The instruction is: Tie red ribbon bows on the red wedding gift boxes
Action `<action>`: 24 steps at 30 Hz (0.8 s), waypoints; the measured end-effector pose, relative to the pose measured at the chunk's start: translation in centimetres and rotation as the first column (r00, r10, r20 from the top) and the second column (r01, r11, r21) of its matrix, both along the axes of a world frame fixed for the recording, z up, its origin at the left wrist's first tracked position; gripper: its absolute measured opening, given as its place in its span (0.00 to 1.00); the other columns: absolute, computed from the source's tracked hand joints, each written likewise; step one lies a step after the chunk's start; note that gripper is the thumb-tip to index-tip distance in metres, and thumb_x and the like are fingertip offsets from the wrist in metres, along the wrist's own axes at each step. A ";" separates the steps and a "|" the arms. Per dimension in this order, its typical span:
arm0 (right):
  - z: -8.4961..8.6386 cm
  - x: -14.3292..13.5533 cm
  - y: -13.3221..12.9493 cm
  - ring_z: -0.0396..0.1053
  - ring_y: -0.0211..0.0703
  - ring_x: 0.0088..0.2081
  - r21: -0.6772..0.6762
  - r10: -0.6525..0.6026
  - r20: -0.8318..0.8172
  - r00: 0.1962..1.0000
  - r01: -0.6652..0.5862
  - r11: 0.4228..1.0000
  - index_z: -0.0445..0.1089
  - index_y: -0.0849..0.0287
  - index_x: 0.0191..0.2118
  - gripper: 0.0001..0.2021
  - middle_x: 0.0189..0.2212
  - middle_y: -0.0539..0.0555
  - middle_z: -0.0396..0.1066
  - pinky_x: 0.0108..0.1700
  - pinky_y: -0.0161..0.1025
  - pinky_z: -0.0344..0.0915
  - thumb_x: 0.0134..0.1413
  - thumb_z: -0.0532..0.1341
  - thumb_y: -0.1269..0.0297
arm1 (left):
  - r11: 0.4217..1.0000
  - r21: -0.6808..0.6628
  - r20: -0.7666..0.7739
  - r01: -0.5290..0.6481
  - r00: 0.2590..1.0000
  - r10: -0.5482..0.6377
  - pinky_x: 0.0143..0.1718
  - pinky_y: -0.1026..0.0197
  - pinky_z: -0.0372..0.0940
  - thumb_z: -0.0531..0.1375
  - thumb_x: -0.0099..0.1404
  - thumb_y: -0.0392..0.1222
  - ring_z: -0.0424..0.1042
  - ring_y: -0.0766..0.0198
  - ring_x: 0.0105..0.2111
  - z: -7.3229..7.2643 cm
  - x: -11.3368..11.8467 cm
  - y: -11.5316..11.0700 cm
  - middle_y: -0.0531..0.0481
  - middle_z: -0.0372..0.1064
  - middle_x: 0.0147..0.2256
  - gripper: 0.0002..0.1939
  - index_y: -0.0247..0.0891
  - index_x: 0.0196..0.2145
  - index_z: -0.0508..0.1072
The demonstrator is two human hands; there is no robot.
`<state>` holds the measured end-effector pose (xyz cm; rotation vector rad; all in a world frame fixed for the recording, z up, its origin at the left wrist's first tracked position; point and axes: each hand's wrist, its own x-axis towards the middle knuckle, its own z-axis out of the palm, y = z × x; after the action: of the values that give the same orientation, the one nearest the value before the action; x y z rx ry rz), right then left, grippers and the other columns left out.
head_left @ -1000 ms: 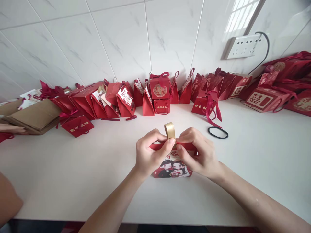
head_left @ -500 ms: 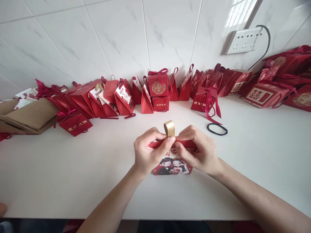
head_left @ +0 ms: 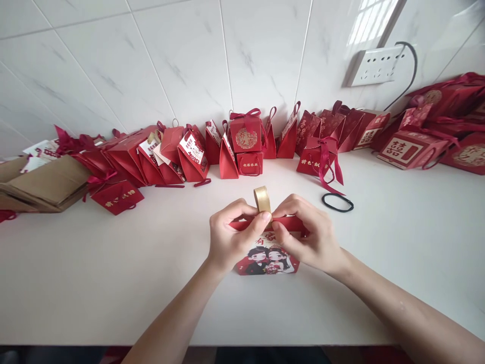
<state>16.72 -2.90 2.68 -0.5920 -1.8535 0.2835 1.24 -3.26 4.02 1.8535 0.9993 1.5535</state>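
A small red box [head_left: 268, 260] with a cartoon couple on its front stands on the white table. A gold ribbon loop [head_left: 262, 198] rises from its top edge. My left hand [head_left: 237, 230] pinches the base of the loop between thumb and fingers, at the box's top. My right hand [head_left: 308, 232] is closed on the red top edge [head_left: 291, 223] just right of the loop, thumb in front and fingers behind. The fingertips of both hands nearly meet, and they hide part of the top.
Red gift boxes [head_left: 248, 132] line the tiled wall. Folded brown cardboard [head_left: 49, 182] lies at the left, larger red boxes [head_left: 413, 146] at the right. A black elastic ring [head_left: 337, 202] lies right of my hands. A socket strip [head_left: 379, 65] is on the wall.
The gold loop leans slightly more to the left, and a little more of its lower part shows between my fingers. Both hands keep their hold on the box top.
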 end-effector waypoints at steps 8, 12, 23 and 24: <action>-0.2 -0.1 0.1 0.65 0.37 0.27 0.053 -0.033 -0.015 0.999 0.034 0.998 0.65 0.58 0.36 0.05 0.28 0.51 0.66 0.27 0.35 0.64 0.54 0.57 0.74 | 0.963 0.016 -0.034 0.268 0.963 -0.268 0.26 0.65 0.64 0.57 0.57 0.36 0.66 0.67 0.24 -0.2 -1.1 0.7 0.51 0.66 0.25 0.02 0.35 0.29 0.69; -0.4 -0.1 0.2 0.65 0.36 0.27 0.058 -0.027 -0.022 0.999 0.028 0.998 0.65 0.59 0.36 0.06 0.28 0.51 0.65 0.28 0.34 0.64 0.53 0.58 0.75 | 0.965 -0.008 -0.041 0.263 0.964 -0.263 0.25 0.65 0.63 0.57 0.55 0.34 0.67 0.67 0.24 -0.2 -1.2 0.7 0.52 0.66 0.24 0.02 0.36 0.29 0.68; -0.3 -0.1 0.2 0.64 0.36 0.27 0.069 -0.028 -0.022 0.999 0.030 0.997 0.65 0.59 0.36 0.05 0.28 0.51 0.66 0.27 0.35 0.63 0.53 0.58 0.75 | 0.978 -0.013 -0.023 0.209 0.978 -0.209 0.25 0.67 0.63 0.59 0.55 0.34 0.66 0.68 0.23 -0.2 -1.0 0.6 0.53 0.66 0.23 0.01 0.35 0.27 0.69; -0.3 -0.1 0.2 0.64 0.36 0.27 0.066 -0.031 -0.021 0.999 0.032 0.997 0.65 0.59 0.36 0.05 0.28 0.51 0.66 0.27 0.35 0.62 0.53 0.58 0.75 | 0.976 -0.018 -0.018 0.216 0.976 -0.217 0.25 0.67 0.64 0.59 0.56 0.34 0.66 0.68 0.23 -0.3 -1.0 0.6 0.53 0.66 0.23 0.01 0.35 0.27 0.69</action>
<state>16.61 -2.72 2.38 -0.5705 -1.8259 0.2057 0.27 -2.68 3.75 1.9003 0.7855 1.3973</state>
